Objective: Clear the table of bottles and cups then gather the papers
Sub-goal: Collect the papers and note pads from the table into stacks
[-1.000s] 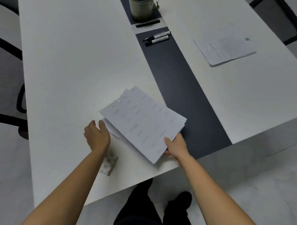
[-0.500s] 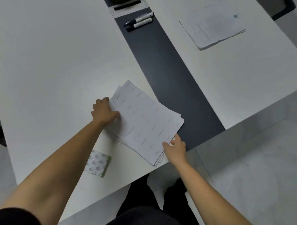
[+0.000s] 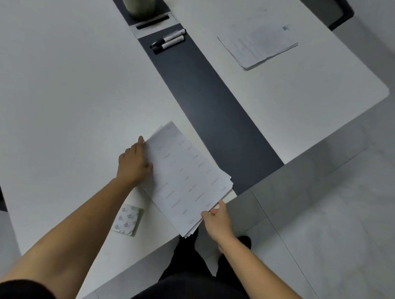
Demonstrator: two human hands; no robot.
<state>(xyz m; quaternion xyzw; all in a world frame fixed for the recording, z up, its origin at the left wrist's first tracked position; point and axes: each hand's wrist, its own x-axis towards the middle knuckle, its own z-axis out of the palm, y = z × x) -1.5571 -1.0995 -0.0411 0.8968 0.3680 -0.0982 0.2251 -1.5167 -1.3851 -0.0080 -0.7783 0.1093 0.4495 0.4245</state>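
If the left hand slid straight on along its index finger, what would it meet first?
From the left hand, bare tabletop comes first, then the dark centre strip. The first object is probably the pair of markers, though the line is only roughly judged.

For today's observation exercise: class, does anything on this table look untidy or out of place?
The stack of white printed papers is fanned unevenly, sheet edges stepped, and its near corner overhangs the white table, where the right hand pinches it. The left hand touches its left edge.
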